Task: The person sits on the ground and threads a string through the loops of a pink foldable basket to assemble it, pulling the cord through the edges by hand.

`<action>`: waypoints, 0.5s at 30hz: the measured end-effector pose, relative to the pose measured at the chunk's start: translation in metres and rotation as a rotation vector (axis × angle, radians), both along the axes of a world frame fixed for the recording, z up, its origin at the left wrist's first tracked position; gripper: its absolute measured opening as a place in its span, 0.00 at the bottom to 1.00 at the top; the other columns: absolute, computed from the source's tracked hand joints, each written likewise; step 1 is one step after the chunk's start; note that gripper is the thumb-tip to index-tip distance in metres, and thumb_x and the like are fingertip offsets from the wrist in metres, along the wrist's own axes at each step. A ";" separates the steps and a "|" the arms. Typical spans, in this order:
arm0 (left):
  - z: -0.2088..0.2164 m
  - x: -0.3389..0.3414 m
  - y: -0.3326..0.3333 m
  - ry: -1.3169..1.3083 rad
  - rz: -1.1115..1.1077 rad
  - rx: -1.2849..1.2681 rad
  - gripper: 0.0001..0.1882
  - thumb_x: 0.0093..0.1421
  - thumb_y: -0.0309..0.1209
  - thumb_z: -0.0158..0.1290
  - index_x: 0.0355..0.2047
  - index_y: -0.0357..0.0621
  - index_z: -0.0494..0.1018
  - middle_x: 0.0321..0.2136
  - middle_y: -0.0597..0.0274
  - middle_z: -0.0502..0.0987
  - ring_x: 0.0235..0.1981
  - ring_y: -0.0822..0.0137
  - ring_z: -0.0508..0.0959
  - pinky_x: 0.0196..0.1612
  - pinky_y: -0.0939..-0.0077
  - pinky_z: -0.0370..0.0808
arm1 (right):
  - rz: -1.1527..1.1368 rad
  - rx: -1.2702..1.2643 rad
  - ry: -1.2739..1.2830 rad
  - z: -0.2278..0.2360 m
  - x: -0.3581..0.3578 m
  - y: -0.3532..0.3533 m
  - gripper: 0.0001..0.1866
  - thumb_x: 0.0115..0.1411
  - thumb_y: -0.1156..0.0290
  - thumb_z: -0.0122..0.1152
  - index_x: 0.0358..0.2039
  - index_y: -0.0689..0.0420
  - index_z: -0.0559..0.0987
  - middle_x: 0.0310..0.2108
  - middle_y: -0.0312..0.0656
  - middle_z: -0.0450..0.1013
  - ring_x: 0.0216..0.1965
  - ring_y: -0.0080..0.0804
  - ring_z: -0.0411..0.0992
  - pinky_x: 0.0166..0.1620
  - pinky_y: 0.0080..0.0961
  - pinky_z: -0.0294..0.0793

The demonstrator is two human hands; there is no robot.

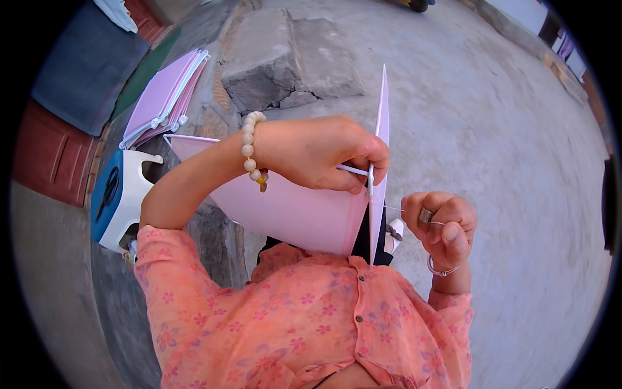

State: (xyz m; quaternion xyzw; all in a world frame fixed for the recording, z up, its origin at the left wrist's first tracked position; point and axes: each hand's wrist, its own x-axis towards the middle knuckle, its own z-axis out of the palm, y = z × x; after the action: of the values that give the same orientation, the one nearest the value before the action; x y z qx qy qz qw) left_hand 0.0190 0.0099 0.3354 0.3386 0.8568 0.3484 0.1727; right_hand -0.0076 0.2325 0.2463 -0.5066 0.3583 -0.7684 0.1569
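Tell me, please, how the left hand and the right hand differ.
The left hand grips the pink piece; the right hand is apart from it, holding a thin strand. The left wears a pale beaded bracelet, the right a thin bangle. The right shows a wide band; the left shows none. Both are curled.

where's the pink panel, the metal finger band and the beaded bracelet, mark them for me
Pink panel (291, 211): head view, on its broad flat face.
Metal finger band (426, 214): head view, on its textured outer surface.
Beaded bracelet (247, 150): head view, on one pale bead.
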 end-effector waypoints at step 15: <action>-0.002 0.037 0.012 0.445 0.282 -0.098 0.14 0.48 0.27 0.59 0.35 0.39 0.71 0.27 0.61 0.76 0.24 0.60 0.74 0.30 0.75 0.70 | 0.068 -0.558 -0.840 -0.052 -0.008 -0.060 0.14 0.59 0.64 0.46 0.17 0.53 0.65 0.13 0.30 0.54 0.15 0.20 0.52 0.24 0.20 0.52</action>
State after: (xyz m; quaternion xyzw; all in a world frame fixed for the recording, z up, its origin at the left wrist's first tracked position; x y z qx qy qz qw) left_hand 0.0557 0.0219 0.3329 0.2753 0.9283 0.2440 -0.0536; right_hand -0.0160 0.1726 0.1942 -0.1876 0.0287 -0.9668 0.1710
